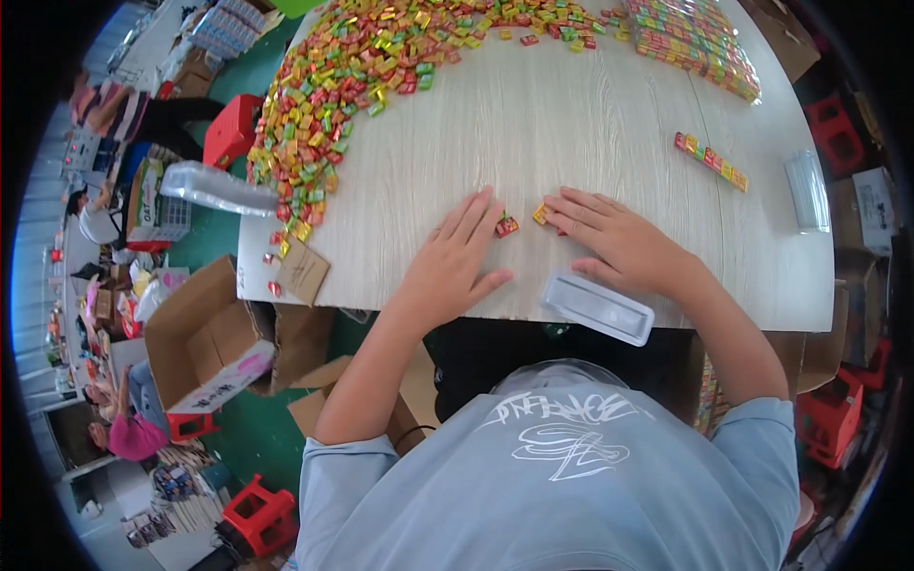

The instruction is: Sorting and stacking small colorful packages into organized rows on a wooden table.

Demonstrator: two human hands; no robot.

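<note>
Because easy reach seems to matter, small wrapped sweets [506, 226] lie beyond the white tray [598, 308] — between the left hand [449, 262] and right hand [619, 243] (both open, fingers extended).

A heap of wrapped candies [314, 133] runs along the far and left edges of the table [571, 114], with a stack of candy packs [690, 43] at its far right. Loose candies [506, 226] lie between the left hand [452, 255] and right hand [621, 246], a plastic tray [598, 308] nearer the body, and farther right a candy row [711, 162], then a plastic container [807, 192].
</note>
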